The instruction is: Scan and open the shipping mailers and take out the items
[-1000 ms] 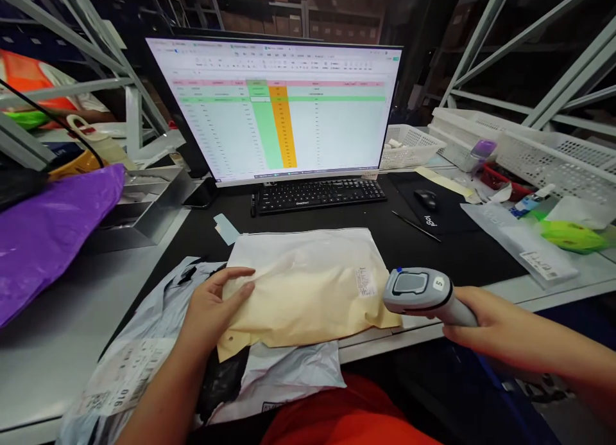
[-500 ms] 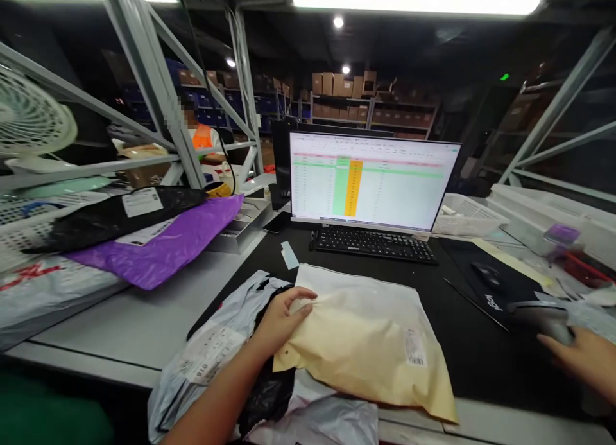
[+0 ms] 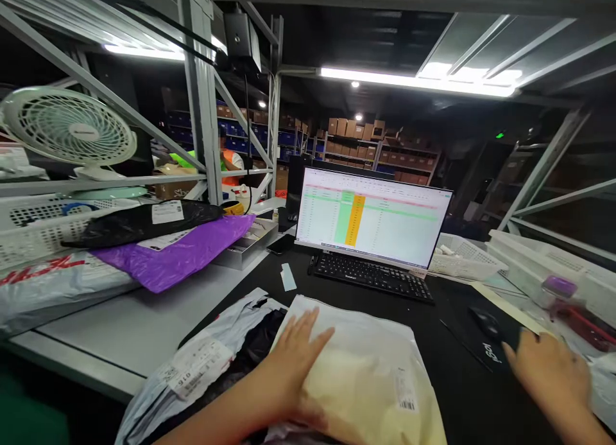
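A pale yellow mailing bag with a white upper part [image 3: 356, 368] lies in front of me, a barcode label at its right. My left hand [image 3: 298, 355] rests on its left side with fingers spread and thumb apart. Under and beside that bag lie a grey plastic mailer [image 3: 212, 361] with a printed label and some black plastic. My right hand [image 3: 551, 368] is over the right end of the black mat, to the right of a computer mouse [image 3: 485, 323]. Its fingers curl down out of sight, and whatever is beneath them is hidden.
A monitor [image 3: 375, 217] showing a spreadsheet and a keyboard [image 3: 370, 275] stand beyond the bag. Purple [image 3: 178, 255] and black mailers [image 3: 139, 223] are piled left, below a fan [image 3: 72, 127]. White baskets [image 3: 464, 259] line the right. A person in orange works behind the frame.
My left hand has gone from pinching the bag's edge to lying spread on it. My right hand has moved left over where the grey scanner was, and the scanner is now out of sight.
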Motion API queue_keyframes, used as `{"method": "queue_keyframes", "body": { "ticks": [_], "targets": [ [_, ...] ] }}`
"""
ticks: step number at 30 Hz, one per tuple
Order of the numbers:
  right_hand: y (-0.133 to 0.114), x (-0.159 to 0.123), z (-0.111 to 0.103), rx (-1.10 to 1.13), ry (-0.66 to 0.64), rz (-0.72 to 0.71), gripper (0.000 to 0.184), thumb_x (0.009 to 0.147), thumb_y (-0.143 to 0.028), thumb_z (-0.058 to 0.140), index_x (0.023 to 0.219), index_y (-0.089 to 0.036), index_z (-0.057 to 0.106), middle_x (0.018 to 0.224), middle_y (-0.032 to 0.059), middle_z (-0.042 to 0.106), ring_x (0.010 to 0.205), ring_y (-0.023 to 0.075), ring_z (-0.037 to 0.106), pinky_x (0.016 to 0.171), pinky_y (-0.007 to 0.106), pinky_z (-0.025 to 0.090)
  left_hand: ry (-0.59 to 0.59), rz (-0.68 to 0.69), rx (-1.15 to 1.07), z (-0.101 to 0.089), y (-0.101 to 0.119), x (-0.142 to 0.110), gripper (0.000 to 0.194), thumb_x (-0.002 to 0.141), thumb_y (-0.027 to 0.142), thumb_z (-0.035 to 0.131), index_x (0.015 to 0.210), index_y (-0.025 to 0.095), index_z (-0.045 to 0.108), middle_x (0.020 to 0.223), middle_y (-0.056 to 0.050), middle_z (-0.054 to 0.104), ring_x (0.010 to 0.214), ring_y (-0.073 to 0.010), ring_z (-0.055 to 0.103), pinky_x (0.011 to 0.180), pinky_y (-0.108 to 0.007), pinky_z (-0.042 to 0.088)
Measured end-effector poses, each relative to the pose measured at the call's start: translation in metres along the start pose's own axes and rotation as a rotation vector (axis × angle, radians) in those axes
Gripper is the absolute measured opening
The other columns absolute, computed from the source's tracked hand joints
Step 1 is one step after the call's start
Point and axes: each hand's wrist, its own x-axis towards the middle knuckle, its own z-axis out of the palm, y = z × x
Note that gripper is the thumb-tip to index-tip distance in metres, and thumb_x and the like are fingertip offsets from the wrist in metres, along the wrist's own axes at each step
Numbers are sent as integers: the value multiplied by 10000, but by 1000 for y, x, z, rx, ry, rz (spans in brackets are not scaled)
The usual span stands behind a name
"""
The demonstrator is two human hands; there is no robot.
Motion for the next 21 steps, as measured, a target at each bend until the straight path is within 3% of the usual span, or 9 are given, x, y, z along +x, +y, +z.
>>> {"method": "queue_keyframes", "body": {
  "ticks": [2,6,10,13,17,21],
  "targets": [
    [-25,22,12,10,-7,-73,583,888,-509,320,1180,-108,628,1102,254,592,1056,422,608,917,550,485,-153,46,40,11,4,5,1280,466,668,858,1552,248,328,1646,-228,97,1503,-462,116,1195,-650,120],
    [-50,57,59,125,-62,-52,653,888,-550,372,1340,-123,573,1273,233,568,1122,353,615,931,447,511,-181,32,88,38,-1,16,1250,528,621,841,1571,221,280,1588,-228,317,1472,-431,280,1188,-611,227],
    [-40,66,95,197,-36,-42,642,851,-518,363,1324,-158,606,1369,194,529,1250,335,544,1025,451,463,-181,36,87,53,-12,19,1249,537,533,831,1583,210,231,1600,-220,296,1473,-414,289,1198,-588,231],
    [-26,68,109,251,-22,6,726,846,-603,273,1301,-167,633,1349,197,539,1172,370,589,967,488,501,-194,44,100,53,-12,16,1189,578,418,795,1587,188,210,1594,-236,299,1464,-427,302,1185,-607,244],
    [-18,74,119,318,-22,20,761,800,-619,237,1229,-168,676,1221,214,607,1102,392,622,951,503,515,-104,36,20,47,-2,13,1046,572,386,792,1514,200,377,1488,-201,471,1323,-398,496,1146,-533,362],
    [-14,73,128,359,-4,9,655,773,-544,262,1125,-202,696,1168,207,628,1112,394,615,958,517,520,-54,-12,-17,42,6,16,920,478,378,836,1341,228,554,1234,-119,648,1061,-364,638,957,-471,527]
  ]
}}
